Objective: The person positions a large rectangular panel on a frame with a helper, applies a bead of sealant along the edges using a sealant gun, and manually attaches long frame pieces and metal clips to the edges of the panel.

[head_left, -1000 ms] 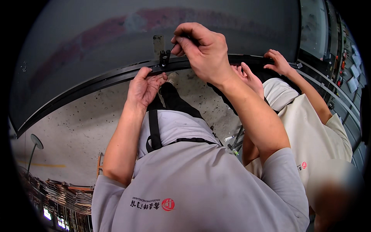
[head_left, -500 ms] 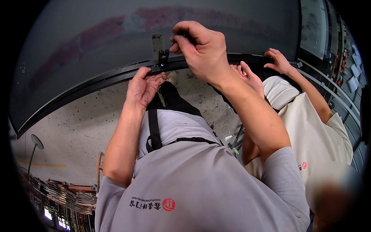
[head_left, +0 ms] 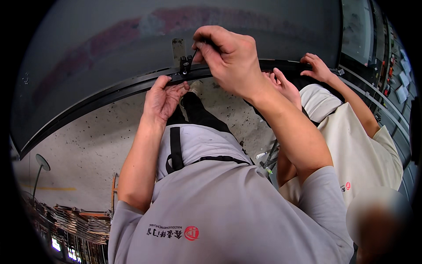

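A long black frame bar [head_left: 110, 91] runs along the near edge of a dark panel [head_left: 110, 39]. On the bar sits a small black fitting [head_left: 185, 65] with upright prongs and a bright screw-like spot. My left hand [head_left: 162, 102], palm up, grips the bar's near edge just left of the fitting, thumb on top and fingers below. Above and right of the fitting, my right hand [head_left: 231, 59] is closed in a pinch around a thin dark rod [head_left: 194, 54], whose lower end points down beside the fitting. Its kind is not clear.
Close on my right, a co-worker in a beige shirt [head_left: 358, 152] has a hand [head_left: 317, 69] at the bar. A grey metal plate [head_left: 178, 47] lies behind the fitting. Stacked strips [head_left: 83, 224] stand at lower left, near a round disc on a pole [head_left: 42, 162].
My right hand has shifted slightly left and down, and more of the thin rod shows beside the fitting. My left hand stays in place.
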Demonstrator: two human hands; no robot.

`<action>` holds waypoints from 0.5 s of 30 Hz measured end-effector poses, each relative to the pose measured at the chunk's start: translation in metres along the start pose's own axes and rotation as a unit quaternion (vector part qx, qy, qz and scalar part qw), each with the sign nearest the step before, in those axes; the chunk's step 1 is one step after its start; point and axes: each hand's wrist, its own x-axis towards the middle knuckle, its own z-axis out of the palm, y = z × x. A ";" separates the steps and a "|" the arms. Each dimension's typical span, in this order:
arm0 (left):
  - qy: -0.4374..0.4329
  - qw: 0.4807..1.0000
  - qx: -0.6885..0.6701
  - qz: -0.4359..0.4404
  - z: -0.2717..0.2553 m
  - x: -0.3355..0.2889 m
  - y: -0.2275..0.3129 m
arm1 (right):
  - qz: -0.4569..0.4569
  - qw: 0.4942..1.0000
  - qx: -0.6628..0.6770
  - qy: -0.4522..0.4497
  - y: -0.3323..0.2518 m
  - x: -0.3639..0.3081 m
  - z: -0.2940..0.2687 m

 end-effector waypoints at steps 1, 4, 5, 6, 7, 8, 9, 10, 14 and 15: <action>-0.004 1.000 -0.001 -0.002 0.000 0.000 0.000 | -0.002 1.000 -0.013 0.010 0.002 0.002 0.001; -0.007 1.000 -0.005 -0.003 -0.002 0.002 0.000 | -0.014 0.999 -0.044 0.015 0.002 0.008 0.008; -0.006 1.000 -0.004 -0.004 -0.002 0.003 0.000 | -0.025 0.998 -0.063 0.010 0.001 0.012 0.011; 0.002 1.000 0.002 -0.002 -0.001 0.003 0.000 | -0.025 0.998 -0.062 0.010 -0.002 0.015 0.012; 0.010 1.000 0.009 -0.001 0.001 0.003 0.000 | -0.081 0.990 -0.109 -0.026 -0.004 0.019 0.014; 0.010 1.000 0.009 -0.001 0.002 0.002 0.000 | -0.136 0.977 -0.154 -0.061 -0.006 0.022 0.015; 0.007 1.000 0.010 0.001 0.003 0.002 0.000 | -0.146 0.975 -0.145 -0.082 -0.007 0.026 0.016; 0.004 1.000 0.010 0.003 0.003 0.001 0.000 | -0.146 0.975 -0.145 -0.082 -0.007 0.029 0.015; 0.002 1.000 -0.002 0.010 0.001 0.000 0.000 | 0.056 0.996 -0.044 -0.046 0.002 0.035 0.005; 0.001 1.000 -0.009 -0.002 -0.001 0.001 -0.001 | 0.117 0.991 0.016 -0.071 -0.005 0.032 0.002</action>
